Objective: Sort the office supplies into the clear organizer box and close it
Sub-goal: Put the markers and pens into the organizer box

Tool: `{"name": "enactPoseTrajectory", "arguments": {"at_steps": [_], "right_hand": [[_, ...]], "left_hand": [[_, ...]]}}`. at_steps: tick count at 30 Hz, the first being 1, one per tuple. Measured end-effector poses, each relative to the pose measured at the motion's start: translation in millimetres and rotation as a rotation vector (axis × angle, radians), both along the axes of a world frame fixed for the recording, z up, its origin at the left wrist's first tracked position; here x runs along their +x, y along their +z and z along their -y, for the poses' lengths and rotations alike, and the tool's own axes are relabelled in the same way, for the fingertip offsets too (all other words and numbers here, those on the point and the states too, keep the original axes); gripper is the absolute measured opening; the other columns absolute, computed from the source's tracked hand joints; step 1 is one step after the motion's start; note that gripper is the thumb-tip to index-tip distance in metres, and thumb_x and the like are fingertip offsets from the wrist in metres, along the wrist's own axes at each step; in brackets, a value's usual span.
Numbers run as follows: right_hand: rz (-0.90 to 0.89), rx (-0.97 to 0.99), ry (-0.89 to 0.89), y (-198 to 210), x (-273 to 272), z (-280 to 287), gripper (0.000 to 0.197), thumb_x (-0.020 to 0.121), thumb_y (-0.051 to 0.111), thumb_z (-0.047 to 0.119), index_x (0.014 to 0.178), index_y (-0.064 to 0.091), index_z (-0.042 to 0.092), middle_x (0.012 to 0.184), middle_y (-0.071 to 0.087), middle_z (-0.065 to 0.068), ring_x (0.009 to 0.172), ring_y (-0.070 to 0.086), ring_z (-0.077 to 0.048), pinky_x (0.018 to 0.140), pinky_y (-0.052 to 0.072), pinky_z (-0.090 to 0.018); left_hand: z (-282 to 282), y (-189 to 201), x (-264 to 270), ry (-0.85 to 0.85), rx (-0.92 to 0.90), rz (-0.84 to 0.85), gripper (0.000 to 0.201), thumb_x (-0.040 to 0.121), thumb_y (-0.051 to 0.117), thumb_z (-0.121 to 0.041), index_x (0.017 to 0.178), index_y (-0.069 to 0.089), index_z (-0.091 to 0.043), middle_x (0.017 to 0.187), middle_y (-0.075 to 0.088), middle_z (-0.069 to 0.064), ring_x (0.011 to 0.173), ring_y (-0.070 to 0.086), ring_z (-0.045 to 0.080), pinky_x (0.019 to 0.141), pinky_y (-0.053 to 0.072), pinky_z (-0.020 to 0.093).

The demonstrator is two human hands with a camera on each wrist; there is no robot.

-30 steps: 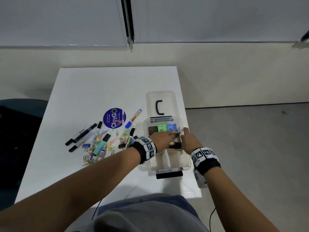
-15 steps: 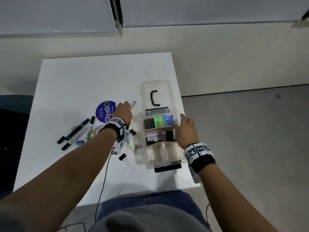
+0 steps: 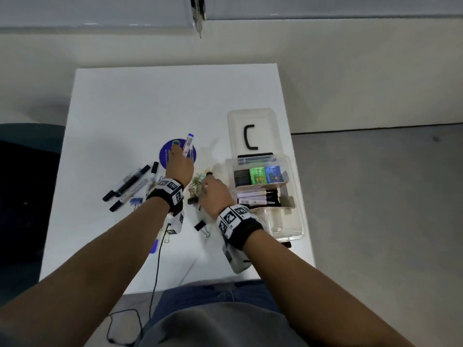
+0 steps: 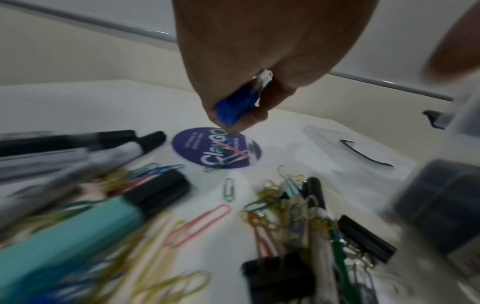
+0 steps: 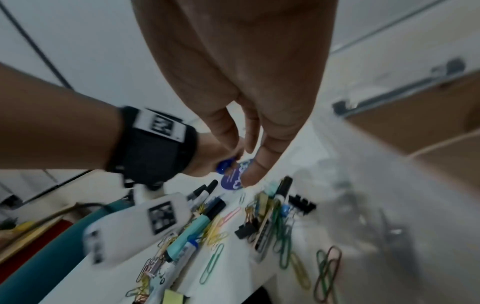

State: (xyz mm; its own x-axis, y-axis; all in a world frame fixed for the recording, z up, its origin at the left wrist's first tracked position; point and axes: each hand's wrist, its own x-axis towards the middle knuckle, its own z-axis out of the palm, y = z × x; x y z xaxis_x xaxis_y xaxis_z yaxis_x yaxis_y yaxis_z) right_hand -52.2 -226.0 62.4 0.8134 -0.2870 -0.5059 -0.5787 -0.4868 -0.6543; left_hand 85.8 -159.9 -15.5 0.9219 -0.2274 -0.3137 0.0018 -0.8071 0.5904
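My left hand (image 3: 179, 160) grips a white marker with a blue cap (image 3: 189, 144) and holds it above the round purple sticker (image 3: 167, 155); in the left wrist view the blue end (image 4: 230, 107) shows inside the curled fingers (image 4: 233, 125). My right hand (image 3: 209, 187) hangs with relaxed fingers (image 5: 249, 172) over a pile of paper clips and binder clips (image 5: 270, 218), holding nothing. The clear organizer box (image 3: 299, 216) stands at the right with its lid (image 3: 265, 121) folded back. It holds small coloured boxes and packs.
Black markers (image 3: 127, 184) and a teal highlighter (image 4: 64, 236) lie left of the hands on the white table (image 3: 137, 108). A black binder clip (image 3: 200, 225) lies near my right wrist. A black cable (image 3: 157, 259) trails off the front edge. The box sits close to the table's right edge.
My left hand left the box, went to the marker beside the sticker and picked it up. My right hand came off the box's right side and moved left over the clip pile.
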Motion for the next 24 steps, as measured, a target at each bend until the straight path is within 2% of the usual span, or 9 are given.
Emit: {"name": "enactPoseTrajectory", "arguments": {"at_steps": [3, 7, 10, 14, 16, 18, 20, 22, 24], "right_hand": [[-0.188, 0.032, -0.094, -18.4, 26.6, -7.9, 0.046, 0.093, 0.048, 0.011, 0.135, 0.036, 0.000, 0.135, 0.046, -0.025, 0.124, 0.048, -0.039, 0.098, 0.042, -0.040], [-0.293, -0.014, -0.198, -40.8, 47.4, -6.7, 0.048, 0.096, 0.046, 0.011, 0.140, 0.029, 0.001, 0.142, 0.038, -0.021, 0.128, 0.045, -0.036, 0.100, 0.044, -0.040], [-0.293, -0.081, -0.229, -55.0, 53.1, -3.7, 0.043, 0.097, 0.046, 0.013, 0.135, 0.034, 0.000, 0.138, 0.043, -0.020, 0.124, 0.048, -0.034, 0.096, 0.046, -0.039], [-0.359, -0.107, -0.283, -68.8, 60.0, -5.5, 0.039, 0.097, 0.046, 0.020, 0.130, 0.042, -0.001, 0.134, 0.050, -0.019, 0.121, 0.055, -0.032, 0.092, 0.048, -0.037], [-0.362, -0.103, -0.308, -74.7, 62.4, -7.2, 0.036, 0.096, 0.046, 0.019, 0.126, 0.046, 0.000, 0.130, 0.054, -0.018, 0.119, 0.057, -0.032, 0.092, 0.049, -0.037], [-0.336, -0.103, -0.322, -81.0, 63.1, -8.6, 0.033, 0.092, 0.048, 0.019, 0.120, 0.054, 0.001, 0.123, 0.060, -0.016, 0.112, 0.061, -0.034, 0.088, 0.051, -0.036], [-0.304, -0.087, -0.349, -86.1, 63.9, -9.6, 0.035, 0.090, 0.050, 0.025, 0.113, 0.059, 0.002, 0.116, 0.064, -0.016, 0.105, 0.064, -0.034, 0.086, 0.053, -0.036], [-0.247, -0.056, -0.430, -84.0, 64.8, -11.2, 0.040, 0.087, 0.053, 0.034, 0.111, 0.059, 0.003, 0.110, 0.067, -0.014, 0.098, 0.066, -0.033, 0.085, 0.056, -0.039], [-0.171, -0.051, -0.493, -77.3, 66.6, -13.5, 0.039, 0.088, 0.053, 0.030, 0.117, 0.052, 0.004, 0.108, 0.065, -0.014, 0.096, 0.066, -0.034, 0.085, 0.056, -0.044]], "left_hand": [[-48.3, 3.0, -3.3, 0.026, 0.106, -0.036, 0.035, 0.088, 0.049, -0.013, 0.120, 0.043, 0.000, 0.116, 0.055, 0.024, 0.101, 0.057, 0.041, 0.080, 0.047, 0.043], [-88.7, 3.0, -18.1, -0.108, 0.286, -0.064, 0.039, 0.089, 0.054, -0.023, 0.123, 0.048, -0.002, 0.121, 0.054, 0.024, 0.103, 0.060, 0.041, 0.082, 0.050, 0.044], [-95.8, 2.3, -27.8, -0.172, 0.376, -0.116, 0.042, 0.093, 0.052, -0.028, 0.127, 0.046, -0.005, 0.130, 0.050, 0.020, 0.105, 0.061, 0.037, 0.086, 0.048, 0.045], [-96.9, 3.6, -32.7, -0.160, 0.409, -0.162, 0.048, 0.090, 0.056, -0.021, 0.133, 0.040, -0.006, 0.136, 0.048, 0.016, 0.111, 0.060, 0.034, 0.101, 0.036, 0.059], [-96.0, 6.8, -32.8, -0.172, 0.431, -0.166, 0.051, 0.091, 0.055, -0.018, 0.136, 0.036, -0.004, 0.138, 0.046, 0.017, 0.115, 0.058, 0.033, 0.101, 0.035, 0.060], [-95.6, 8.8, -33.2, -0.205, 0.476, -0.154, 0.052, 0.093, 0.054, -0.019, 0.139, 0.034, -0.005, 0.140, 0.045, 0.017, 0.117, 0.057, 0.032, 0.098, 0.039, 0.056], [-97.0, 8.6, -33.2, -0.238, 0.488, -0.135, 0.051, 0.092, 0.055, -0.023, 0.137, 0.038, -0.005, 0.138, 0.045, 0.017, 0.118, 0.056, 0.031, 0.095, 0.043, 0.052], [-100.9, 6.4, -31.8, -0.247, 0.449, -0.128, 0.052, 0.089, 0.056, -0.028, 0.133, 0.043, -0.005, 0.134, 0.047, 0.017, 0.116, 0.056, 0.031, 0.091, 0.045, 0.048], [-107.6, -0.4, -28.4, -0.207, 0.352, -0.132, 0.048, 0.086, 0.057, -0.029, 0.127, 0.046, -0.005, 0.124, 0.054, 0.016, 0.109, 0.059, 0.032, 0.086, 0.048, 0.043]]}}
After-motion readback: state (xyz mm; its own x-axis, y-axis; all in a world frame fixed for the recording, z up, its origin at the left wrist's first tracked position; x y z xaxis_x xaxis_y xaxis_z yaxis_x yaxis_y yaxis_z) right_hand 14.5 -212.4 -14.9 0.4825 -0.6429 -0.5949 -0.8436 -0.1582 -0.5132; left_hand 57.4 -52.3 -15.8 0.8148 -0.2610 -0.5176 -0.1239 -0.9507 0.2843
